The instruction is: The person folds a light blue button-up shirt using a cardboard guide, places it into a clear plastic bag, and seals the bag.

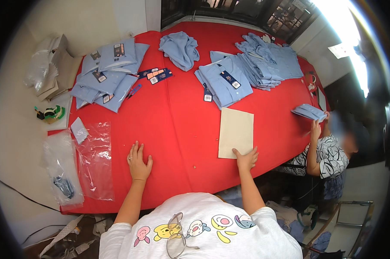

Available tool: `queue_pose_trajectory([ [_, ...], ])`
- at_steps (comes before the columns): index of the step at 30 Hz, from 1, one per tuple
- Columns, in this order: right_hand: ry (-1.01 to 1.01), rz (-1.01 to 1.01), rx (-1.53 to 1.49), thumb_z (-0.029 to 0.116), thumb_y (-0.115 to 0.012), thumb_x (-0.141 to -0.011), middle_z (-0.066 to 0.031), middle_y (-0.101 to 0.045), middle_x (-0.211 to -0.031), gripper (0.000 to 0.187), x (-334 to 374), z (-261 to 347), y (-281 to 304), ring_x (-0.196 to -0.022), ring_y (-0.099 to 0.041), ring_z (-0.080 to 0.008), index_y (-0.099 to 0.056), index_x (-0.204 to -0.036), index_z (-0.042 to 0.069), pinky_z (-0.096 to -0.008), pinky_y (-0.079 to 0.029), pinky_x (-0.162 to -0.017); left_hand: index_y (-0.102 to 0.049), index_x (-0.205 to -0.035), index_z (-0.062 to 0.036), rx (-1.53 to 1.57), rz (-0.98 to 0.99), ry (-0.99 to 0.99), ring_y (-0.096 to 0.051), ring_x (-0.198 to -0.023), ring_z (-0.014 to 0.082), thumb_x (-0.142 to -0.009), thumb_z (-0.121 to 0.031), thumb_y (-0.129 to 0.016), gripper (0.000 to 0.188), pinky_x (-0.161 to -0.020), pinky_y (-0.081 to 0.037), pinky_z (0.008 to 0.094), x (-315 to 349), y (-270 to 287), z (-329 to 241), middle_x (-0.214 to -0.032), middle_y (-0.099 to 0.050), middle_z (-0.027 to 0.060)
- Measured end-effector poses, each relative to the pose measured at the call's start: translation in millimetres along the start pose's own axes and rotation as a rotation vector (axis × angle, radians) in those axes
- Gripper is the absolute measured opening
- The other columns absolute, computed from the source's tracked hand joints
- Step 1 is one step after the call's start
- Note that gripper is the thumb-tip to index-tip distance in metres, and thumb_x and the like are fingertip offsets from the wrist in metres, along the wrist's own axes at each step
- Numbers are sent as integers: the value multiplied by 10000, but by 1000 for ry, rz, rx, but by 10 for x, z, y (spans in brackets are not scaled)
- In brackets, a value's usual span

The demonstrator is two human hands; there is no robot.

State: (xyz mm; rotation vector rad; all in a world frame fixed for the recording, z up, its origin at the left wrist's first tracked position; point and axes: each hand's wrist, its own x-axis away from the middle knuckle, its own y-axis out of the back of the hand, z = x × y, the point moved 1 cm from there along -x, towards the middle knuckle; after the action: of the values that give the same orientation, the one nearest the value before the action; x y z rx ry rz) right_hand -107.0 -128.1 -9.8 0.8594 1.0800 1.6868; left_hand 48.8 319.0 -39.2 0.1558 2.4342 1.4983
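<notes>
My left hand (138, 164) lies flat on the red tablecloth (186, 129), fingers spread, with nothing in it. My right hand (246, 159) grips a plain beige cardboard sheet (236, 131) by its near edge, the thumb on top; some of its fingers are partly hidden. The sheet lies on the cloth with its long side pointing away from me. Just beyond its far edge sits a stack of folded light-blue shirts (225, 84) with dark-blue hang tags. To the left of my left hand, a clear plastic bag (95, 166) is spread on the cloth.
Bagged blue shirts (110, 80) are piled at the far left, beside loose tags (155, 75). A crumpled blue garment (180, 49) and more shirts (264, 60) lie at the back. A tape dispenser (53, 113) stands left. At right, a co-worker's hands (319, 125) hold a folded shirt (309, 112).
</notes>
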Motion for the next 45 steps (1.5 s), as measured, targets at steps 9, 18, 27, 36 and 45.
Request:
queue_pose_trajectory([
  [9,-176,218,-447,194,-891,-836,-211,-675,-1354,832,-473,-428,-175,-1265,-653,-351,-484,-1544,32,-519,-510,-1096,-565,-1534,-91,86,-4,-33,-355,-1597,317,-981,-258,-687,591,-1306,-241,558,36,-12,-19,-1720,-414,111],
  [18,-200,647,-1440,94,-587,-1081,-101,-703,-1328,358,998,-1302,-16,-1195,-717,-261,-575,-1438,80,-458,-640,-866,-723,-1311,-95,623,133,44,-547,-1446,295,-998,-171,-717,322,-1240,-364,507,399,-219,-410,-1534,-616,114],
  [27,-18,575,-1341,62,-613,-1071,-113,-712,-1311,394,-42,-1574,518,-1110,-741,-233,-583,-1461,20,-389,-649,-832,-668,-1424,-65,1213,849,229,-666,-1266,189,-1102,-392,-619,462,-1081,-492,364,406,-629,-1832,-1378,-718,79],
  [36,-283,441,-1345,68,-523,-1085,-179,-637,-1410,437,-1324,-1760,113,-1222,-666,-310,-517,-1520,37,-441,-619,-895,-667,-1388,7,1024,733,84,-707,-1213,199,-1069,-267,-726,425,-1062,-549,340,553,-979,-2221,-1300,-746,125],
  [45,-181,416,-1264,50,-549,-1015,-117,-599,-1111,359,-1684,-1252,-223,-930,-660,-291,-529,-1373,17,-531,-683,-721,-707,-1285,-51,1361,350,628,-803,-924,221,-1134,-226,-578,266,-725,-606,318,1256,-810,-1138,-1108,-809,119],
])
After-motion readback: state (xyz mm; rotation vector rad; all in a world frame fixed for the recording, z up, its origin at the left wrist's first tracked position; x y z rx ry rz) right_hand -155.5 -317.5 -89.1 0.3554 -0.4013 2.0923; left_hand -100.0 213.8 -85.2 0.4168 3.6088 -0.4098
